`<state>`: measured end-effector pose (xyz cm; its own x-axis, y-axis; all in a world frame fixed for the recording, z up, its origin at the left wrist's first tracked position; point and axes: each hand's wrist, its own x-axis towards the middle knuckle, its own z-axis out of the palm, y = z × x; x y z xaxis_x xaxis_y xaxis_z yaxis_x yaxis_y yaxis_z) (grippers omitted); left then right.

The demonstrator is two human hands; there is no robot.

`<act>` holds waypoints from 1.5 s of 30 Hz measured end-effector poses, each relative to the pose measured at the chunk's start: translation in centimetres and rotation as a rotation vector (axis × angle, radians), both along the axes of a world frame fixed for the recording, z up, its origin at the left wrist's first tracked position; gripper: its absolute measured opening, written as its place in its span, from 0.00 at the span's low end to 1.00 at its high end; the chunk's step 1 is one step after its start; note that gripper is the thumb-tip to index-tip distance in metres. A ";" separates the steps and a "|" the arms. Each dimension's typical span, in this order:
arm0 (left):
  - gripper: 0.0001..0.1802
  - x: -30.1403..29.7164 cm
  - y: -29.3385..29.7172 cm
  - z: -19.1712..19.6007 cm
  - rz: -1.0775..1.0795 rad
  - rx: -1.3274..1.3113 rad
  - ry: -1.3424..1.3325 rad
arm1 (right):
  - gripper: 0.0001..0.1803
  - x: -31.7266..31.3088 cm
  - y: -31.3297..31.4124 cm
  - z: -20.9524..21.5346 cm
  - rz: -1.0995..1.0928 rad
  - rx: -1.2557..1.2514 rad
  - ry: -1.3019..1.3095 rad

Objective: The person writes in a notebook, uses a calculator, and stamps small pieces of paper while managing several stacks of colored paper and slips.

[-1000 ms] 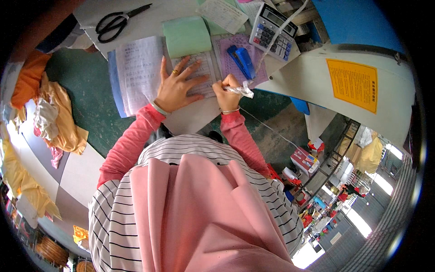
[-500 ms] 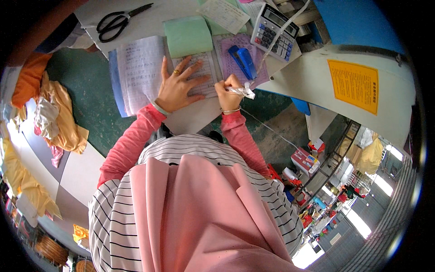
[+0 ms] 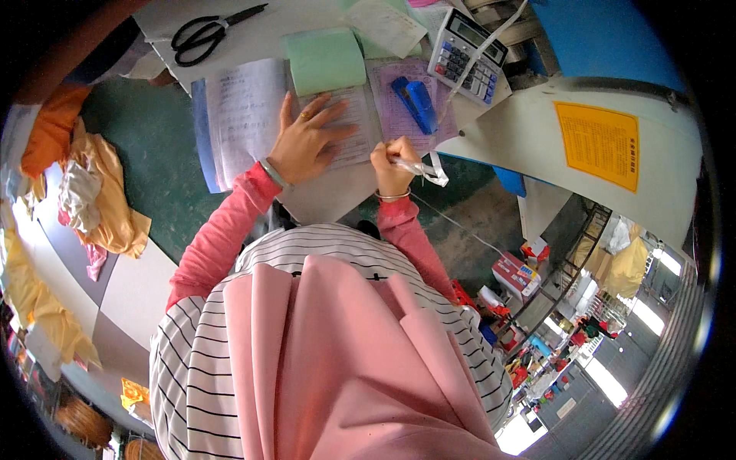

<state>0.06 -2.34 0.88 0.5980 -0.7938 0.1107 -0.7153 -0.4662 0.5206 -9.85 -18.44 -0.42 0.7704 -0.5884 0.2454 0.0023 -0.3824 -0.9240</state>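
An open ruled notebook with white handwritten pages (image 3: 253, 115) was laid flat on the table's grey-white top (image 3: 322, 201), directly ahead of the person. Compared with the earlier frames, little was changed: the notebook was kept in the same place, and both hands were seen in nearly the same poses, the right one shifted only slightly on the page edge.

The left hand (image 3: 307, 142) was spread wide and flat, palm down, pressed on the right-hand page, nothing gripped; a ring and a pale bangle were worn. The right hand (image 3: 392, 162) was closed in a narrow grip round a white pen (image 3: 418, 167), with its tip held at the lower right corner of the page.

A pale green paper pad (image 3: 326, 60) was laid overlapping the notebook's top edge. A pink printed form sheet (image 3: 399, 115) was placed just to the right, with a blue stapler (image 3: 414, 103) lying on it. A grey desk calculator (image 3: 468, 55) was set beyond that. Black-handled scissors (image 3: 203, 32) were left at the far left of the table. Yellow and orange cloth pieces (image 3: 100, 192) were piled on the green surface (image 3: 161, 161) to the left.
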 end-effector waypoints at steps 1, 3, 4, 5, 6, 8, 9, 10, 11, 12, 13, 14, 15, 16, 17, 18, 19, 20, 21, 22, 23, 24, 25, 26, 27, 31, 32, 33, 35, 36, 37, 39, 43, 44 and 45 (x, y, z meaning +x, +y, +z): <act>0.25 0.2 0.1 -0.1 -0.018 0.018 0.014 | 0.15 -0.1 0.4 0.2 0.002 0.003 0.000; 0.26 0.4 0.1 -0.3 -0.033 0.036 0.024 | 0.15 -0.2 1.1 0.6 0.115 -0.174 0.035; 0.26 0.4 0.2 -0.5 -0.035 0.024 0.043 | 0.15 -0.1 1.5 0.9 0.128 -0.149 0.082; 0.26 0.6 0.2 -0.5 -0.036 0.015 0.054 | 0.15 -0.1 1.5 0.6 0.132 -0.145 0.071; 0.26 0.6 0.1 -0.3 -0.030 0.019 0.043 | 0.15 -0.2 1.4 0.0 0.156 -0.205 0.063; 0.26 0.3 0.0 0.1 -0.031 0.026 0.046 | 0.15 -0.2 1.4 0.4 0.216 -0.261 0.066; 0.26 0.2 0.1 -0.1 -0.023 0.029 0.037 | 0.15 -0.3 1.4 0.4 0.223 -0.259 0.055; 0.26 0.2 0.2 -0.3 -0.033 0.009 0.040 | 0.15 -0.4 1.5 0.2 0.230 -0.252 0.061; 0.27 0.2 0.2 -0.5 -0.044 -0.013 0.042 | 0.15 -0.4 1.5 0.1 0.236 -0.245 0.068; 0.26 0.1 0.2 -0.6 -0.040 -0.035 0.071 | 0.15 -0.4 1.6 0.2 0.236 -0.235 0.082; 0.26 0.2 0.2 -0.6 -0.033 -0.032 0.061 | 0.15 -0.3 1.6 0.2 0.241 -0.234 0.072; 0.26 0.1 0.2 -0.6 -0.037 -0.031 0.084 | 0.15 -0.4 1.6 0.3 0.244 -0.251 0.091; 0.26 0.2 0.2 -0.5 -0.041 -0.030 0.108 | 0.15 -0.4 1.6 0.3 0.245 -0.268 0.112; 0.26 0.3 0.2 -0.4 -0.039 -0.028 0.105 | 0.15 -0.3 1.6 0.1 0.251 -0.254 0.109; 0.26 0.3 0.2 -0.3 -0.041 -0.029 0.100 | 0.15 -0.2 1.6 0.0 0.251 -0.253 0.110; 0.26 0.2 0.2 -0.2 -0.044 -0.031 0.097 | 0.15 -0.1 1.6 0.0 0.224 -0.295 0.108; 0.26 0.1 0.3 -0.3 -0.046 -0.031 0.100 | 0.15 -0.1 1.6 -0.1 0.196 -0.338 0.108; 0.26 0.2 0.3 -0.5 -0.043 -0.043 0.091 | 0.15 -0.1 1.6 -0.1 0.198 -0.339 0.109; 0.26 0.3 0.3 -0.5 -0.040 -0.054 0.083 | 0.14 -0.1 1.6 -0.2 0.202 -0.290 0.108; 0.26 0.4 0.2 -0.6 -0.039 -0.055 0.085 | 0.14 -0.1 1.5 -0.2 0.206 -0.242 0.107; 0.25 0.4 0.3 -0.5 -0.040 -0.058 0.073 | 0.14 -0.1 1.5 -0.2 0.207 -0.241 0.110; 0.23 0.4 0.3 -0.5 -0.041 -0.062 0.061 | 0.14 0.0 1.5 0.0 0.222 -0.253 0.115; 0.23 0.4 0.3 -0.7 -0.040 -0.061 0.064 | 0.14 0.0 1.5 0.1 0.237 -0.264 0.119; 0.25 0.5 0.2 -1.0 -0.041 -0.052 0.065 | 0.14 0.1 1.6 0.1 0.236 -0.264 0.120; 0.26 0.5 0.2 -1.1 -0.041 -0.042 0.066 | 0.14 0.1 1.7 0.2 0.218 -0.264 0.114; 0.26 0.4 0.2 -1.1 -0.040 -0.044 0.062 | 0.14 0.0 1.6 0.1 0.216 -0.283 0.116; 0.26 0.4 0.2 -1.1 -0.040 -0.044 0.067 | 0.14 0.0 1.6 0.0 0.217 -0.283 0.116; 0.26 0.4 0.2 -1.1 -0.041 -0.044 0.072 | 0.14 -0.1 1.6 0.0 0.211 -0.282 0.127; 0.26 0.4 0.2 -1.0 -0.042 -0.045 0.070 | 0.14 -0.1 1.6 0.0 0.206 -0.281 0.139; 0.26 0.4 0.2 -0.9 -0.044 -0.046 0.067 | 0.14 0.0 1.6 0.1 0.217 -0.279 0.128; 0.26 0.4 0.2 -0.8 -0.043 -0.046 0.068 | 0.15 0.0 1.6 0.2 0.228 -0.278 0.118; 0.25 0.4 0.2 -0.7 -0.047 -0.051 0.075 | 0.15 0.1 1.6 0.3 0.227 -0.289 0.112; 0.26 0.3 0.2 -1.1 -0.037 -0.049 0.069 | 0.14 -0.1 1.5 0.0 0.230 -0.324 0.104; 0.25 0.3 0.1 -1.1 -0.035 -0.039 0.070 | 0.14 -0.1 1.4 -0.1 0.230 -0.324 0.101; 0.24 0.4 0.1 -1.2 -0.033 -0.028 0.070 | 0.14 -0.2 1.4 -0.1 0.245 -0.295 0.100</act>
